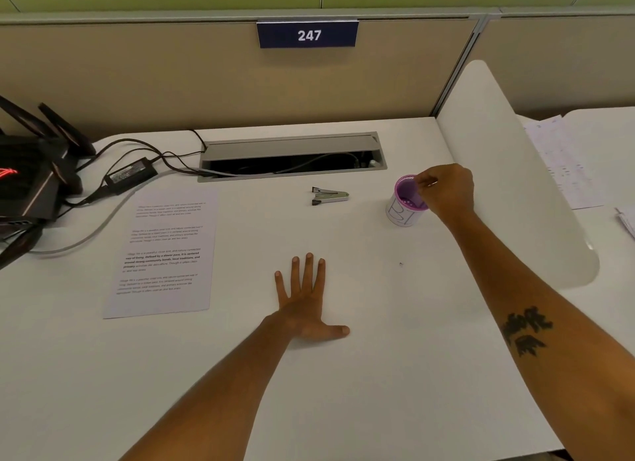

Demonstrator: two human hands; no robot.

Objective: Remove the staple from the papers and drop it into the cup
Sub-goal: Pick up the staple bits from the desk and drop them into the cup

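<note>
White desk (360, 374) wide, mostly bare. Printed white paper sheets (165, 251) flat at left, well apart from both hands. Left hand (304, 302) palm down on desk, fingers spread, holding nothing. Right hand (446, 192) over rim of purple-lined white cup (405, 203), fingertips (424, 182) pinched together above opening; staple too small to make out. Pale specks on cup bottom. Small metal staple remover (328, 195) lies left of cup, untouched.

Printed white paper sheets (165, 251) lie left on the white desk (343, 374), small metal staple remover (328, 196) sits centre-back, purple-lined paper cup (405, 203) right of it, right hand (446, 189) over the cup's rim, left hand (305, 302) flat in front.
</note>
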